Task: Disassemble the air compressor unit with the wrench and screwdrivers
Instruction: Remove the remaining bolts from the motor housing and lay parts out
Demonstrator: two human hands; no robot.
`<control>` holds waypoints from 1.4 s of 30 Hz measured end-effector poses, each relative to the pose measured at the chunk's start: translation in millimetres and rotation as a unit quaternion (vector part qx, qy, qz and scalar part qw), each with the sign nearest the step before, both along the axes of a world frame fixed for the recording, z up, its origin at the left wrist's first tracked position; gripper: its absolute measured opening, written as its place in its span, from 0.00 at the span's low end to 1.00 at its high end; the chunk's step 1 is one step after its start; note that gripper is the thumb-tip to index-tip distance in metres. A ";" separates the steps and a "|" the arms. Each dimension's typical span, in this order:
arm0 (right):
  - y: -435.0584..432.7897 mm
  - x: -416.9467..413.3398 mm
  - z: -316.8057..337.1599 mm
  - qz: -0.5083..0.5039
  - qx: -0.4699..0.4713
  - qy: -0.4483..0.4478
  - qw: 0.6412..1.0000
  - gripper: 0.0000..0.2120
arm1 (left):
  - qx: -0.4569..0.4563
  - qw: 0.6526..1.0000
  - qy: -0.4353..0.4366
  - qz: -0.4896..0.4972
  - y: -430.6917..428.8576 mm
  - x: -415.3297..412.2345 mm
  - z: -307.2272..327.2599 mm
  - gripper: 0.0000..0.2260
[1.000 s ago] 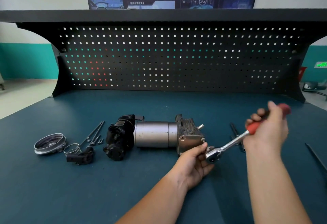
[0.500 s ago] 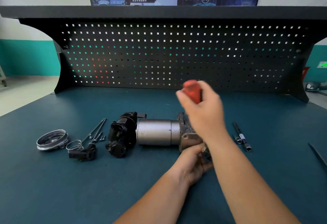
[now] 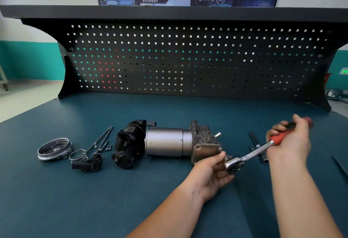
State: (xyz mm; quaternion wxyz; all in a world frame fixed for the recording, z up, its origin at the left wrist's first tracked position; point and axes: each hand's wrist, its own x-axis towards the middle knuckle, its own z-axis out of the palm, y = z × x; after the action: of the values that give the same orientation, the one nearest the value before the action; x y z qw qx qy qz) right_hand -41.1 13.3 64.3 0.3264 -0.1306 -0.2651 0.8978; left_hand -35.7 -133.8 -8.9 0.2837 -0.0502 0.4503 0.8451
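The air compressor unit [image 3: 167, 141] lies on its side on the blue bench, with a silver cylinder in the middle, a black motor end at the left and a grey block at the right. My left hand [image 3: 211, 173] grips the ratchet head against the block's right end. The ratchet wrench [image 3: 248, 155] has a chrome shaft and a red handle that slants up to the right. My right hand [image 3: 290, 140] is closed around that handle.
Removed parts lie left of the unit: a metal cap [image 3: 53, 149], wire clips [image 3: 78, 155], a black fitting [image 3: 88, 164], long bolts [image 3: 101, 140] and small screws. Dark extension bars [image 3: 257, 147] lie under the wrench. A thin dark tool [image 3: 339, 164] lies far right. A pegboard [image 3: 188, 59] stands behind.
My right hand swung the red handle from out at the right to up over the unit, then back out to the right. My left hand stayed at the ratchet head.
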 end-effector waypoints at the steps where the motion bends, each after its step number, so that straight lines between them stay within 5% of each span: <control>1: -5.7 1.0 2.9 -0.023 0.037 0.017 0.999 0.07 | 0.002 1.000 0.001 0.000 -0.2 -0.4 -0.3 0.12; 4: -30.4 9.4 12.7 -0.073 0.194 0.099 0.973 0.06 | 0.017 1.000 0.000 0.016 -1.1 -0.9 0.0 0.13; 8: -61.4 16.5 13.0 -0.044 0.402 0.181 0.896 0.10 | 0.034 0.999 -0.005 0.025 -1.0 -2.2 0.0 0.07; 13: -91.4 14.7 4.6 0.024 0.614 0.152 0.774 0.17 | 0.065 0.998 0.016 0.016 0.8 -2.3 0.1 0.17; 17: -103.6 15.0 -0.4 0.075 0.676 0.204 0.704 0.21 | 0.054 0.998 0.026 0.013 0.4 0.1 -0.4 0.13; 20: -95.0 14.6 1.5 0.060 0.617 0.201 0.758 0.19 | 0.043 0.999 0.020 0.003 0.0 0.9 1.1 0.12; 23: -76.9 12.9 5.3 0.095 0.481 0.171 0.855 0.15 | 0.013 1.000 0.024 -0.016 1.4 0.8 2.0 0.07; 28: -46.4 11.6 3.9 0.037 0.252 0.186 0.949 0.06 | -0.016 0.999 0.025 0.011 2.7 -3.4 -0.5 0.07; 33: -12.5 -0.1 -9.3 -0.015 -0.035 -0.001 0.999 0.09 | 0.014 1.000 0.011 0.025 4.7 -1.2 2.5 0.08; 37: -15.2 -5.0 -10.2 -0.046 0.009 -0.020 0.999 0.05 | 0.019 0.999 0.021 0.017 6.7 0.4 1.4 0.08; 42: -41.3 2.7 -4.5 -0.105 0.314 0.047 0.942 0.07 | 0.022 0.999 0.030 0.013 5.0 1.5 -0.4 0.09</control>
State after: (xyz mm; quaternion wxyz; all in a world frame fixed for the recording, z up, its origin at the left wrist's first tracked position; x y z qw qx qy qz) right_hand -38.4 -28.1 59.7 0.4550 -0.0057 -0.5028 0.7350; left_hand -34.2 -128.8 -9.3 0.2597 -0.0245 0.4397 0.8595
